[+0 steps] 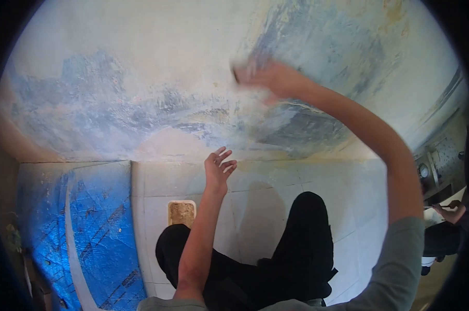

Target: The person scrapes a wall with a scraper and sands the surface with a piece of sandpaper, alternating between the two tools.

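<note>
My right hand (273, 78) is raised near the painted wall (156, 46), its fingers round a small, dark-edged object at their tips. Motion blurs the hand, so I cannot make out what the object is. Lower down, close to the foot of the wall, my left hand (221, 167) has its fingers apart and slightly curled, with nothing in them. The wall carries rough blue-grey, white and pinkish textured patches.
Below the wall, left of my left forearm, a tray (194, 213) with brownish contents stands on the tiled floor (255, 217). Blue sheeting (107, 228) covers the floor at the left. Another person (452, 212) sits at the far right beside a cluttered surface.
</note>
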Available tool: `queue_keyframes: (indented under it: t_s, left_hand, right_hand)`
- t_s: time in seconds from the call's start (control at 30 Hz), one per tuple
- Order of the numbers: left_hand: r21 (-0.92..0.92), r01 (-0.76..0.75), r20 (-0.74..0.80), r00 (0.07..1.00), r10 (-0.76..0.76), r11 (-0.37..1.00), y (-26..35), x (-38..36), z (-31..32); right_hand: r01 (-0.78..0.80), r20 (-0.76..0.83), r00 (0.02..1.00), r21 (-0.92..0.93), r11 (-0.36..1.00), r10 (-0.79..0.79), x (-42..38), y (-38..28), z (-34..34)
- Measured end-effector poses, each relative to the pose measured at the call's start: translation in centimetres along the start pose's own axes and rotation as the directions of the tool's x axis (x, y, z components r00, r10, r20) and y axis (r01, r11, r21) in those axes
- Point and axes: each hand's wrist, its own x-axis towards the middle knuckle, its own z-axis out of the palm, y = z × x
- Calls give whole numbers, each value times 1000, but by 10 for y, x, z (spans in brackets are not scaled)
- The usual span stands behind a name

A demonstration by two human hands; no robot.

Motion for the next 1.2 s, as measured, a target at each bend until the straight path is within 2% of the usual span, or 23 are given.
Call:
queue_keyframes:
  t_s: [0.13, 0.17, 0.2, 0.27, 0.3, 0.4, 0.43, 0.47, 0.53, 0.57, 0.67, 0.7, 0.73, 0.8, 0.83, 0.87, 0.93, 1.0, 1.03, 1.07, 1.1, 1.13, 1.2]
  left_hand:
    - [0, -3, 3, 1000, 3, 1000, 6, -11, 2]
    - [-3, 1, 4, 1000, -1, 1000, 7, -12, 2]
    - [-1, -9, -3, 1000, 9, 1000, 8, -13, 2]
    - [12, -31, -6, 999, 31, 999, 10, -13, 3]
    - [11, -24, -11, 1000, 24, 1000, 9, -12, -1]
    - [0, -17, -11, 1000, 17, 1000, 8, -8, -1]
    - [-4, -8, -12, 1000, 8, 1000, 7, -8, -2]
    - [-5, -5, -7, 1000, 5, 1000, 7, -7, -2]
    - [-6, -15, -7, 1000, 15, 1000, 5, -6, 0]
    - [-7, -14, 0, 1000, 14, 1000, 3, -6, 1]
    - [3, 20, -17, 1000, -20, 1000, 3, -5, 1]
    - [-22, 20, -8, 1000, -20, 1000, 2, -6, 1]
    - [-47, 18, 0, 1000, -18, 999, 1, -7, 1]
    - [-40, 14, -8, 1000, -14, 999, 0, -7, 3]
    - [-23, 0, -17, 1000, 0, 1000, 1, -6, 5]
    - [-15, -5, -13, 1000, 5, 1000, 4, -5, 4]
    - [-9, 27, -16, 1000, -27, 1000, 1, -6, 4]
    - [-14, 32, -15, 999, -32, 999, 2, -9, 4]
    - [-23, 21, -14, 1000, -21, 1000, 4, -9, 6]
    - [-24, 20, -7, 1000, -20, 999, 1, -7, 7]
    - [-5, -1, -7, 1000, 1, 1000, -3, -4, 5]
    - [22, -26, -7, 1000, 26, 999, -2, -1, 4]
    - [32, -16, -15, 1000, 17, 999, -2, 1, 6]
  right_hand:
    - [-191, 41, 979, -188, 964, 202, -14, 26, -37]
    - [-499, -178, 867, -329, 802, 466, -16, 22, -45]
    - [-497, -175, 868, -332, 802, 465, -20, 17, -38]
    - [-349, -229, 928, -262, 900, 293, -28, 9, -13]
    - [-21, 111, 994, -46, 999, 26, -25, 6, -19]
    - [149, -129, 972, -314, 938, -198, -21, 41, -13]
    - [-167, -180, 976, -263, 950, 122, -27, 46, -22]
    - [-168, -176, 977, -266, 949, 123, -25, 39, -19]
    - [-600, -363, 790, -289, 746, 494, -14, 9, -25]
    - [-219, -224, 959, -189, 957, 175, -23, 10, -12]
    - [204, -16, 978, -112, 973, -207, -22, 58, -5]
    - [-225, -56, 974, -180, 958, 218, -21, 49, -36]
    - [-224, -50, 975, -180, 958, 219, -16, 40, -38]
    - [-797, -503, 603, -362, 483, 619, -11, 31, -41]
    - [-397, -433, 866, -293, 870, 249, -27, 30, -27]
    - [-405, -440, 861, -294, 866, 253, -38, 40, -16]
    - [143, 76, 986, 57, 988, -147, -45, 62, -15]
    - [-32, -69, 997, -227, 973, 17, -53, 64, -25]
    - [-485, -200, 874, -397, 779, 442, -44, 48, -29]
    - [-801, -395, 567, -470, 371, 723, -41, 38, -33]
    - [-447, -312, 878, -260, 856, 364, -64, 39, -15]
    - [-461, -323, 870, -263, 847, 373, -66, 43, -3]
    - [304, -81, 947, -85, 949, -310, -59, 53, 12]
